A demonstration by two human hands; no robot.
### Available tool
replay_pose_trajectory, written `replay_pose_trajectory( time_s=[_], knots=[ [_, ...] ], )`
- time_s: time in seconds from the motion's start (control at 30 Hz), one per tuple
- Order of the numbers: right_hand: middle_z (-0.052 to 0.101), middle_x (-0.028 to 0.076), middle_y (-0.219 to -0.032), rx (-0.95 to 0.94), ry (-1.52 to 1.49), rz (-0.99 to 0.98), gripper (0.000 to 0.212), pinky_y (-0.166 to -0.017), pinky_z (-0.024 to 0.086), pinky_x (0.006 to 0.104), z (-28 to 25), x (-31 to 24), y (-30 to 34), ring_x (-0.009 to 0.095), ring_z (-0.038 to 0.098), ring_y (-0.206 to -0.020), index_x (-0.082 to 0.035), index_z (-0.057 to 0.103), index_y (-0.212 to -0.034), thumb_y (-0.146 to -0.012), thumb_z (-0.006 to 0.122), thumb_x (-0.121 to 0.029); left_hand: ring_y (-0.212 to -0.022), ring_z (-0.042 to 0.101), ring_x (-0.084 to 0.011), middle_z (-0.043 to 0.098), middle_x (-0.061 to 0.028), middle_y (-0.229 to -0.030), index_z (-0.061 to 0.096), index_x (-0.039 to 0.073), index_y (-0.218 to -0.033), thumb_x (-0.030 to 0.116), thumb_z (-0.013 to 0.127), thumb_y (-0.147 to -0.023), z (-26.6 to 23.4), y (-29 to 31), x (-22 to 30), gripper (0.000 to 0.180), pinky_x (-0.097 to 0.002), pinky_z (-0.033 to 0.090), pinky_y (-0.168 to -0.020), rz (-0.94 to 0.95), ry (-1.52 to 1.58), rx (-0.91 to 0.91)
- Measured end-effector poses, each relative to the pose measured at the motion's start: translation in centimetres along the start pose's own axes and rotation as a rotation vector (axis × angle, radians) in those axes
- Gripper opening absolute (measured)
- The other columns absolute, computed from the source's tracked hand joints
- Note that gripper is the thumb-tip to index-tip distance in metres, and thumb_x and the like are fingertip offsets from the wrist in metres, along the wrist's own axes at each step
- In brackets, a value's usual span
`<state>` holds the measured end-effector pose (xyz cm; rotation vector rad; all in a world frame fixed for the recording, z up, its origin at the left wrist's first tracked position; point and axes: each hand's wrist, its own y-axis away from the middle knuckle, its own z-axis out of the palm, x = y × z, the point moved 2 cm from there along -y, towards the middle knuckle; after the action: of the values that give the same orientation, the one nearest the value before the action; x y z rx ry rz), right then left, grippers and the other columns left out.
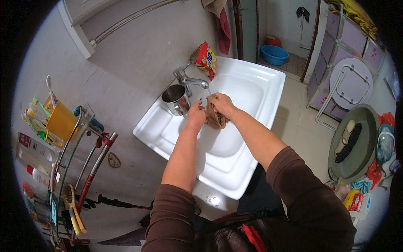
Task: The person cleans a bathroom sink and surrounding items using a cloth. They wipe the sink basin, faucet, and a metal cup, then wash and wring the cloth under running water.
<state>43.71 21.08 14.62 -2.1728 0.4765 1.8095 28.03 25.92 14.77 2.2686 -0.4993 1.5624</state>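
Observation:
Over the basin of a white sink (268, 80), a bunched brown cloth (216, 121) hangs under the running faucet (194, 81). My right hand (223, 104) is closed on the cloth's upper part, just below the spout, where a thin stream of water falls. At the cloth's left edge, my left hand (197, 114) pinches it, one finger pointing up and away; its grip is partly hidden. A steel cup (176, 101) stands on the sink's ledge, left of my left hand. Behind the faucet, a red and yellow packet (206, 61) leans against the wall.
On the left wall, a glass shelf (79, 126) bears a yellow cup (61, 122) of toothbrushes and several bottles. A wooden brush (73, 208) hangs below. To the right are a folded round stool (350, 82) and a large green basin (354, 143). A blue tub (274, 55) sits beyond the doorway.

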Motion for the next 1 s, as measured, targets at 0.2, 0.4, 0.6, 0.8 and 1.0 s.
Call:
replay_pose_trajectory(
  time_s=[0.2,0.4,0.6,0.8,1.0],
  knots=[
    [0.068,0.008,-0.085,-0.01,-0.281,0.017,0.03,-0.059,0.052,0.0327,-0.2,-2.8,1.2,0.017,0.062,-0.062,0.0,0.068,-0.106,-0.097,0.066,-0.029,-0.105,0.067,-0.0206,0.07,-0.0081,-0.122,0.059,0.003,-0.142,0.01,0.079,-0.088,0.1,0.8,1.0,0.058,-0.0366,0.054,-0.088,0.148,-0.01,-0.106],
    [0.067,0.002,-0.085,-0.124,-0.726,-0.046,0.021,-0.057,0.047,0.0287,-1.8,-4.9,2.4,0.013,0.056,-0.061,-0.007,0.066,-0.103,-0.098,0.066,-0.027,-0.105,0.067,-0.0191,0.073,-0.0062,-0.116,0.067,0.004,-0.128,0.015,0.085,-0.083,0.8,2.1,2.2,0.049,-0.0349,0.051,-0.096,0.129,0.209,-0.209],
    [0.068,0.002,-0.085,-0.023,-0.957,0.062,0.017,-0.059,0.048,0.0295,-3.5,-4.7,2.0,0.014,0.055,-0.06,-0.013,0.068,-0.098,-0.097,0.067,-0.03,-0.096,0.069,-0.0201,0.074,-0.0082,-0.111,0.069,0.002,-0.123,0.018,0.077,-0.086,1.4,1.3,1.5,0.041,-0.0345,0.053,-0.09,0.057,0.111,-0.22],
    [0.074,0.016,-0.103,0.25,-0.09,0.139,0.035,-0.083,0.059,0.039,-3.6,-3.1,1.1,0.027,0.073,-0.09,-0.001,0.064,-0.123,-0.094,0.065,-0.021,-0.093,0.071,-0.0237,0.075,-0.0129,-0.103,0.07,-0.001,-0.114,0.021,0.075,-0.084,0.2,1.1,1.3,0.037,-0.0361,0.054,-0.088,0.014,0.12,-0.037],
    [0.057,0.027,-0.149,0.479,0.483,-0.353,0.063,-0.115,0.046,0.044,-2.8,-6.7,2.9,0.041,0.056,-0.137,-0.002,0.054,-0.148,-0.085,0.056,-0.003,-0.115,0.069,-0.0411,0.072,-0.0258,-0.117,0.062,-0.004,-0.117,0.027,0.084,-0.078,0.2,1.0,1.2,0.055,-0.0458,0.053,-0.1,0.153,-0.349,0.018]
  ],
)
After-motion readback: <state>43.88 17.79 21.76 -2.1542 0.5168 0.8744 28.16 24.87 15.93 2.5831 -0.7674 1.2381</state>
